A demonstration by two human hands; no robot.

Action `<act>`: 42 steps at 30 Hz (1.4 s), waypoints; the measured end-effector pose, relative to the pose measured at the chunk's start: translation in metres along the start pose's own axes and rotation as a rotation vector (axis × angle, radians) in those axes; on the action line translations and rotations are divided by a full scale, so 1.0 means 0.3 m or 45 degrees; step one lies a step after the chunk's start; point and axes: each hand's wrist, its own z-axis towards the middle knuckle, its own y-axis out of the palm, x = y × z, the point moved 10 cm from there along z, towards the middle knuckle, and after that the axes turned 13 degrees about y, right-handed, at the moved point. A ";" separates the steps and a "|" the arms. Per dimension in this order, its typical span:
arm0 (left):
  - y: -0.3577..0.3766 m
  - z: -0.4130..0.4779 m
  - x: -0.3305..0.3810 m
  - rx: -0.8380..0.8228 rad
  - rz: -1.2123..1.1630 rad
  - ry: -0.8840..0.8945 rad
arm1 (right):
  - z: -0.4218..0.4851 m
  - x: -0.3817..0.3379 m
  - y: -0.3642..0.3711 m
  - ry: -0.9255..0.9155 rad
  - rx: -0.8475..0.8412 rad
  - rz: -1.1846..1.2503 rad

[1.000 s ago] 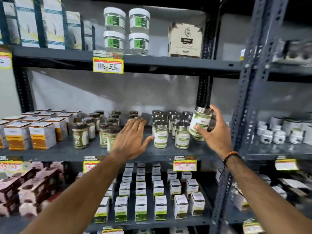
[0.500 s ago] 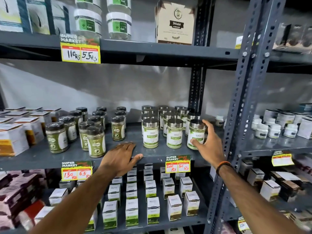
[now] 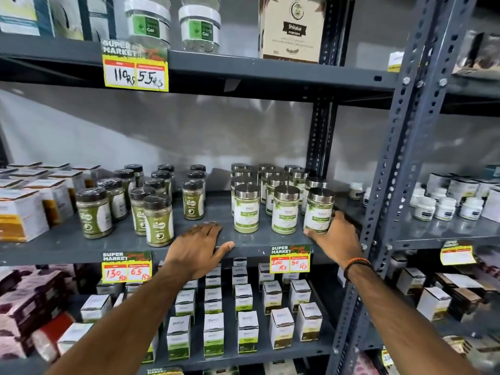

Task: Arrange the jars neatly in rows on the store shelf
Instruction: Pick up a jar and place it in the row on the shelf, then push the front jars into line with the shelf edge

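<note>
Silver-lidded jars with green and white labels stand in three rows on the grey middle shelf (image 3: 251, 246). The front right jar (image 3: 318, 209) rests on the shelf, and my right hand (image 3: 336, 238) wraps around its base from the right. Two more front jars (image 3: 246, 208) (image 3: 285, 209) stand level with it to the left. My left hand (image 3: 198, 246) lies flat, palm down, on the shelf's front edge with fingers apart, holding nothing. Left of it stand several dark-lidded jars of green powder (image 3: 158, 219) in loose rows.
White and orange boxes (image 3: 23, 209) fill the shelf's left end. A perforated steel upright (image 3: 405, 147) rises just right of my right hand. Small white tubs (image 3: 443, 208) sit on the neighbouring shelf. Small green and white boxes (image 3: 246, 330) line the shelf below; gel jars (image 3: 147, 21) stand above.
My right hand brought the silver-lidded jar down from the air and set it at the front right of its rows. My left hand drew back from the jars to the shelf edge.
</note>
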 end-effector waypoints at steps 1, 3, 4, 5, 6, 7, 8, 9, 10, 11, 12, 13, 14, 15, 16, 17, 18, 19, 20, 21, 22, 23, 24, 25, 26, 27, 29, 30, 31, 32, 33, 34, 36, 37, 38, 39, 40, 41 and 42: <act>0.000 -0.001 0.000 0.001 -0.002 -0.002 | 0.008 0.004 0.006 0.022 -0.005 -0.005; 0.002 0.000 -0.004 0.003 -0.003 -0.011 | 0.023 0.004 0.008 0.056 0.002 0.001; 0.005 0.000 -0.006 -0.003 -0.001 -0.015 | 0.031 0.003 0.009 0.069 0.004 0.008; 0.007 0.000 -0.006 -0.010 0.002 -0.015 | 0.038 0.003 0.011 0.080 0.008 0.011; 0.008 0.001 -0.005 -0.013 0.006 -0.013 | 0.043 0.005 0.013 0.090 0.016 0.006; 0.007 0.000 -0.004 -0.014 0.010 -0.011 | 0.046 0.009 0.015 0.104 0.028 -0.006; 0.007 0.000 -0.002 -0.015 0.015 -0.008 | 0.048 0.016 0.017 0.120 0.045 -0.017; 0.006 0.000 -0.001 -0.015 0.019 -0.007 | 0.049 0.022 0.017 0.135 0.063 -0.021; 0.006 0.000 -0.002 -0.015 0.021 -0.007 | 0.050 0.027 0.016 0.149 0.077 -0.016; 0.006 0.000 -0.002 -0.015 0.021 -0.008 | 0.052 0.032 0.016 0.163 0.082 -0.012; 0.007 0.001 -0.003 -0.014 0.021 -0.008 | 0.055 0.035 0.018 0.177 0.078 -0.015; 0.008 0.001 -0.004 -0.014 0.022 -0.009 | 0.058 0.037 0.019 0.190 0.070 -0.024; 0.009 0.001 -0.004 -0.015 0.021 -0.009 | 0.061 0.038 0.019 0.198 0.066 -0.033; 0.010 0.001 -0.005 -0.017 0.021 -0.009 | 0.061 0.038 0.018 0.200 0.067 -0.038; 0.011 0.002 -0.005 -0.019 0.022 -0.008 | 0.061 0.037 0.017 0.196 0.072 -0.040; 0.012 0.001 -0.005 -0.020 0.024 -0.006 | 0.060 0.036 0.017 0.191 0.078 -0.038; 0.013 0.001 -0.005 -0.021 0.024 -0.006 | 0.059 0.037 0.018 0.191 0.080 -0.030; 0.013 0.001 -0.005 -0.021 0.024 -0.007 | 0.059 0.040 0.019 0.195 0.079 -0.017; 0.014 0.001 -0.006 -0.023 0.023 -0.008 | 0.060 0.042 0.020 0.197 0.077 -0.004; 0.015 0.000 -0.007 -0.024 0.022 -0.010 | 0.061 0.044 0.020 0.196 0.072 0.007; 0.015 0.000 -0.007 -0.023 0.021 -0.011 | 0.062 0.044 0.019 0.189 0.065 0.017; 0.014 -0.001 -0.008 -0.022 0.020 -0.013 | 0.063 0.043 0.017 0.179 0.059 0.031; 0.014 -0.002 -0.008 -0.019 0.018 -0.014 | 0.064 0.042 0.014 0.168 0.056 0.048; 0.012 -0.002 -0.008 -0.018 0.016 -0.015 | 0.064 0.041 0.010 0.158 0.057 0.062; 0.012 -0.003 -0.009 -0.017 0.015 -0.015 | 0.064 0.039 0.007 0.151 0.061 0.069; 0.011 -0.003 -0.009 -0.018 0.014 -0.016 | 0.064 0.038 0.006 0.148 0.063 0.070; 0.012 -0.004 -0.007 -0.019 0.019 -0.018 | 0.067 0.038 0.007 0.149 0.059 0.067; 0.011 -0.004 -0.007 -0.019 0.019 -0.018 | 0.070 0.038 0.008 0.151 0.055 0.068; 0.010 -0.003 -0.006 -0.020 0.018 -0.018 | 0.073 0.039 0.009 0.152 0.051 0.074; 0.009 -0.003 -0.005 -0.022 0.017 -0.020 | 0.075 0.040 0.011 0.154 0.046 0.084; 0.009 -0.003 -0.004 -0.025 0.016 -0.021 | 0.077 0.042 0.012 0.156 0.041 0.094; 0.009 -0.004 -0.004 -0.029 0.016 -0.022 | 0.078 0.044 0.012 0.158 0.037 0.100; 0.008 -0.005 -0.003 -0.035 0.017 -0.020 | 0.080 0.046 0.013 0.156 0.036 0.106; 0.007 -0.005 -0.003 -0.034 0.018 -0.020 | 0.081 0.046 0.014 0.153 0.036 0.107; 0.006 -0.005 -0.002 -0.033 0.020 -0.020 | 0.081 0.046 0.015 0.150 0.035 0.109; 0.005 -0.006 -0.001 -0.033 0.023 -0.019 | 0.082 0.046 0.016 0.148 0.032 0.110; 0.005 -0.005 0.000 -0.034 0.024 -0.018 | 0.083 0.046 0.017 0.146 0.029 0.109; 0.005 -0.005 0.000 -0.034 0.025 -0.019 | 0.084 0.047 0.018 0.145 0.027 0.107; 0.006 -0.005 -0.001 -0.034 0.025 -0.020 | 0.085 0.047 0.019 0.144 0.026 0.106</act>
